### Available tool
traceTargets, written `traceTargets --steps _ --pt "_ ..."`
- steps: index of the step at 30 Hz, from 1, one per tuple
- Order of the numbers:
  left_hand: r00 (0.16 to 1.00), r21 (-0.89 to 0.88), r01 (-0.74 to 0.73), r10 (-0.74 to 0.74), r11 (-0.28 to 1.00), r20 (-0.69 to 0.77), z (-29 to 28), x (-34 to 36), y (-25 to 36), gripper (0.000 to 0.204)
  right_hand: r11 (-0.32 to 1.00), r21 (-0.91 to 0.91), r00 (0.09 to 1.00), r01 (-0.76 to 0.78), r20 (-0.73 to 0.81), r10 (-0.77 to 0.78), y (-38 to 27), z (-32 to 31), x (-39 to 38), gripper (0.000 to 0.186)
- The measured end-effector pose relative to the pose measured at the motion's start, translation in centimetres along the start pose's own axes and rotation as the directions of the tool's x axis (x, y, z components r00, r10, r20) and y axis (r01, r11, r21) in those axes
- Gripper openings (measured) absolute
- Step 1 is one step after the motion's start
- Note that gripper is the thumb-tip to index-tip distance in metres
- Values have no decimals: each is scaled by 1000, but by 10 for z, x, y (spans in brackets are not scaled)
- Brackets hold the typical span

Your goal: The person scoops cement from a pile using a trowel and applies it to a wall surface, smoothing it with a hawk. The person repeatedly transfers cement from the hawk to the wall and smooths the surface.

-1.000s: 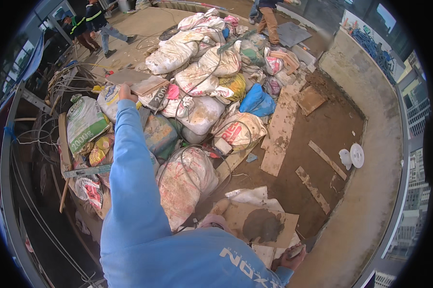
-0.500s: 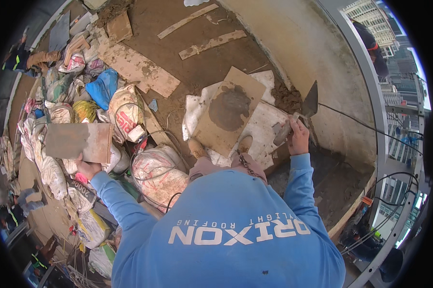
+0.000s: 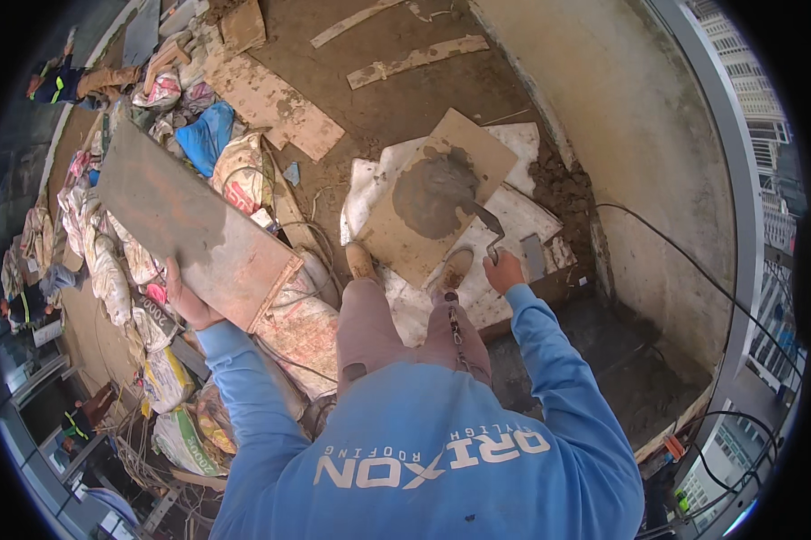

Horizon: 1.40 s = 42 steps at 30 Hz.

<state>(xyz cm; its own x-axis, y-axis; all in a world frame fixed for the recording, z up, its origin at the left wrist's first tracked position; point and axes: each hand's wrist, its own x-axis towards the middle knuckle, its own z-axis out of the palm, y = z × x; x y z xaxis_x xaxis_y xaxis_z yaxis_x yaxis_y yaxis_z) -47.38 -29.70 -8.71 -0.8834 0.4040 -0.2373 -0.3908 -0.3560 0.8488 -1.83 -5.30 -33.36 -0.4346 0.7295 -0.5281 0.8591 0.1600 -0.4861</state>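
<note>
My left hand [image 3: 188,297] grips a rectangular board [image 3: 189,225], held tilted at the left, its face mostly covered in grey smears. My right hand [image 3: 504,271] is closed on the handle of a trowel [image 3: 492,229], whose blade is down in the wet grey mortar [image 3: 430,191]. The mortar lies on a tan board [image 3: 394,254] atop white sheets [image 3: 529,229]. My boots [image 3: 363,260] stand at the near edge of that board.
Filled sacks [image 3: 108,279] and a blue bag [image 3: 203,137] are heaped at the left, with cables and loose planks [image 3: 275,105]. A concrete wall [image 3: 639,162] with a black cable runs along the right. Other workers [image 3: 63,83] show at the far left.
Since half a second ago, my right hand has brought the trowel leftward into the mortar. The board in my left hand is turned more steeply. Earlier the view faced farther over the sacks.
</note>
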Motion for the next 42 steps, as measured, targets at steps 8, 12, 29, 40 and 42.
traceTargets --steps 8,12,29,40,42 --pt "931 78 353 -358 932 65 13 28 -183 49 894 -401 889 -202 308 339 117 31 109 29" --pt "833 276 535 -553 798 -17 -26 24 -341 49 805 -567 917 -174 204 342 178 82 208 26" --pt "355 203 925 -920 320 -167 -179 -4 -486 62 429 661 786 -615 474 396 235 415 369 28" --pt "656 338 730 -748 594 -100 -182 38 -461 58 -102 840 846 -532 524 -102 190 422 371 19" --pt "642 391 727 -761 565 -95 -185 51 -464 59 -69 847 848 -528 521 -98 185 406 361 18"
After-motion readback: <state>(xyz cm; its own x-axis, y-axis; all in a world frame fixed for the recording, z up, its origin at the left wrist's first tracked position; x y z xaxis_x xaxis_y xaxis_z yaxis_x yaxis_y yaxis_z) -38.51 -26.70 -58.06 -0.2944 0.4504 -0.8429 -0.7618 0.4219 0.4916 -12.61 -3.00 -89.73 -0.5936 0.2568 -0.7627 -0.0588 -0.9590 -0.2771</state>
